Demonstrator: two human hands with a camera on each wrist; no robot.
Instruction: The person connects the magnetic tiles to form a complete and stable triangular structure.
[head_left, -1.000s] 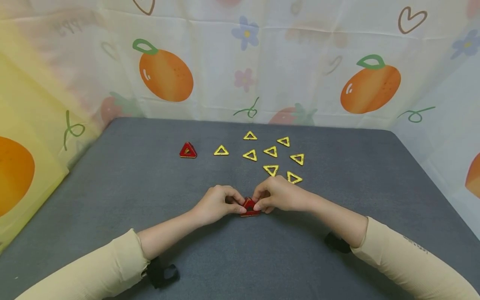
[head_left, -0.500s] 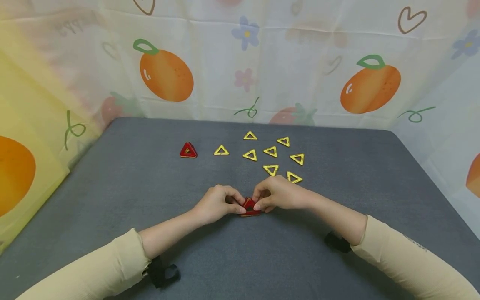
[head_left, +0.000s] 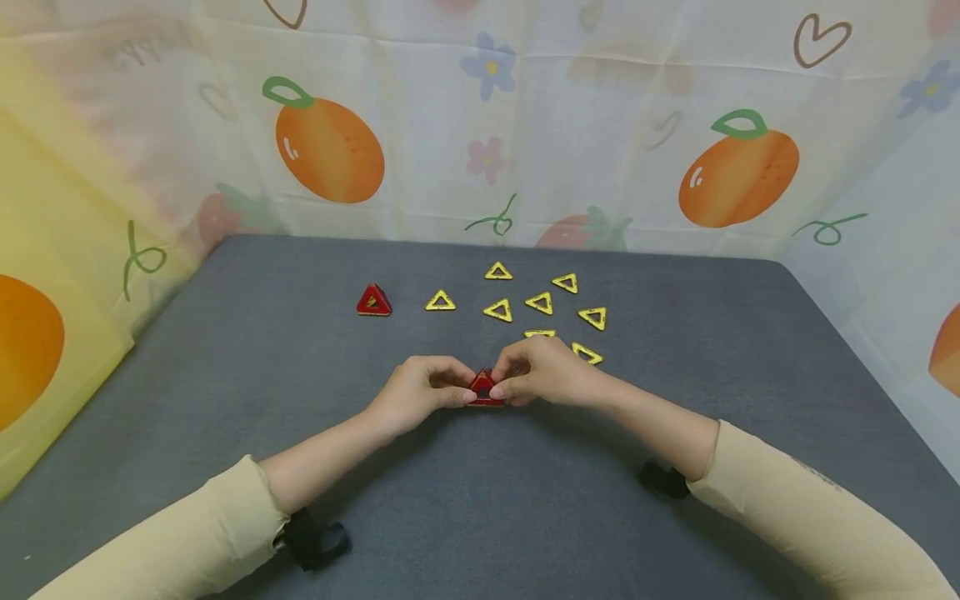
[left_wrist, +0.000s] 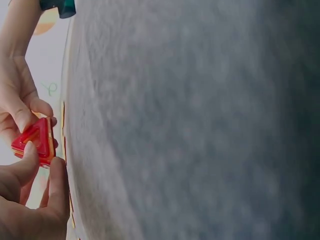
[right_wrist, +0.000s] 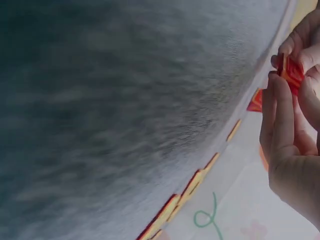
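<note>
A small stack of red triangular tiles (head_left: pixel 482 385) is held between both hands above the dark table. My left hand (head_left: pixel 420 390) pinches its left side with thumb and fingers. My right hand (head_left: pixel 551 372) grips the right side in the same way. In the left wrist view the red stack (left_wrist: pixel 44 139) shows a raised inner triangle and a yellowish edge layer, the left thumb on its face. The right wrist view has the stack (right_wrist: pixel 292 70) between fingers of both hands. Fingertips hide parts of it.
Another red triangular stack (head_left: pixel 373 301) with a yellow centre mark lies at the back left. Several yellow triangular frames are spread across the back, among them one (head_left: pixel 441 302) left of the others and one (head_left: pixel 587 353) beside the right hand. A patterned curtain (head_left: pixel 570 150) stands behind the grey table (head_left: pixel 480 517).
Both hands have moved away from the body and slightly left, carrying the red stack. The right hand now covers part of one yellow frame. Other pieces stay put.
</note>
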